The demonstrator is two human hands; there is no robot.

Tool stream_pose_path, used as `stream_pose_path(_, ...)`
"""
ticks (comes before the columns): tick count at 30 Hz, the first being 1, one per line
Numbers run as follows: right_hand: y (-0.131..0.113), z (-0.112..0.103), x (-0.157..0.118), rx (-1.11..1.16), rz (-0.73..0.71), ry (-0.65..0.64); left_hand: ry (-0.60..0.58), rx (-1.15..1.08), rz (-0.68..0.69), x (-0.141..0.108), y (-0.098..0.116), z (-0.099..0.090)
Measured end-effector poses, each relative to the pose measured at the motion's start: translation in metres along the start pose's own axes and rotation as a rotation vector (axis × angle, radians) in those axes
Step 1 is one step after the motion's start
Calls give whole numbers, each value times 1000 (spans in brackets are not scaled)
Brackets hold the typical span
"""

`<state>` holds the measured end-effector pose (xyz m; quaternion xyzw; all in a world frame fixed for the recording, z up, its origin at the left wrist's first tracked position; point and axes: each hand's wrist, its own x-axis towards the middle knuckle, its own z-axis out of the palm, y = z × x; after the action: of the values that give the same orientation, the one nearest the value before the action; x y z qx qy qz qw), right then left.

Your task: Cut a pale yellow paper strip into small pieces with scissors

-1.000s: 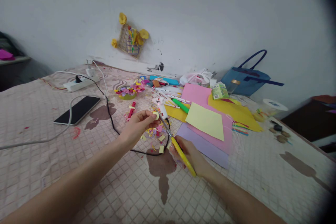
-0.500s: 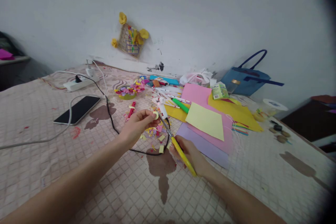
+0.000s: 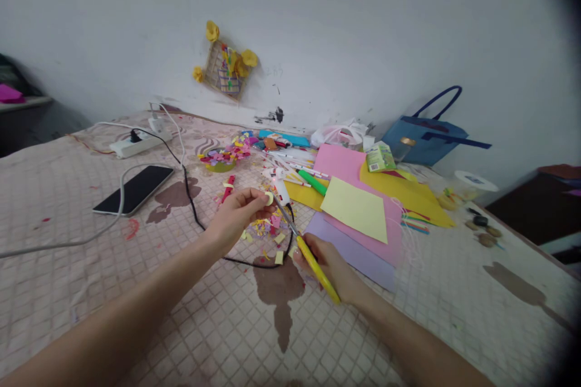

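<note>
Pinched between the fingertips of my left hand (image 3: 240,214) is a small pale yellow paper piece (image 3: 269,198). My right hand (image 3: 329,266) is closed around the yellow handles of the scissors (image 3: 318,269), whose blades point up and left to the paper's edge. Beneath and beside the hands lie colourful paper scraps (image 3: 272,225) on the patterned tablecloth (image 3: 218,326). Just behind the blades is a white glue gun (image 3: 278,184). A pale yellow sheet (image 3: 356,210) rests on pink and purple sheets right of the scissors.
To the left are a phone (image 3: 136,190), a power strip (image 3: 140,143) and loose cables. A bowl of paper pieces (image 3: 221,160) stands behind my left hand. At the back right sits a blue bag (image 3: 426,138); a plastic tub (image 3: 472,184) is at the right.
</note>
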<state>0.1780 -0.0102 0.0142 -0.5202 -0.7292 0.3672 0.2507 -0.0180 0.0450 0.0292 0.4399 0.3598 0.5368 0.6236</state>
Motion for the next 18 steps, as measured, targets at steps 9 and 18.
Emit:
stream_pose_path(9,2,1,0,5,-15,13,9,1,5,0,2,0)
stream_pose_path(18,1,0,-1,-22,-7,5,-4,-5,3,2,1,-3)
